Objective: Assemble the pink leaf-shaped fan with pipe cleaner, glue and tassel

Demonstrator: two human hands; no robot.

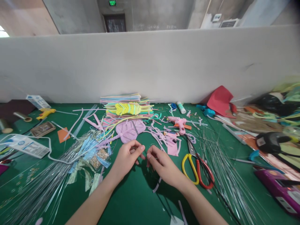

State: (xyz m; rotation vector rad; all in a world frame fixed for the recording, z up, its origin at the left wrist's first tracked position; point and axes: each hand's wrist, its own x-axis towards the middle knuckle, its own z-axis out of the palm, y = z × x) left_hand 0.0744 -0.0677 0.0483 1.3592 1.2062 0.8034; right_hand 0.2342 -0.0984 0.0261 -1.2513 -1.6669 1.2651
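My left hand (128,156) and my right hand (161,162) hover close together above the green table, fingertips almost meeting. Thumb and forefinger are pinched on each hand; anything between them is too small or hidden to make out. Just beyond my left hand lies a lilac leaf shape made of pipe cleaners (127,130). A short lilac strip (157,185) shows below my right hand. Scissors with one yellow and one red handle (198,170) lie to the right of my right hand. A pink glue gun (180,122) rests farther back among lilac pipe cleaner pieces (160,136).
Bundled pipe cleaners (128,108) lie at the back against the white partition (150,65). Thin wires (47,181) spread at left, with more wires (225,175) at right. A bag of beads (101,156), a yellow glue gun (45,113) and a purple device (278,189) are also around.
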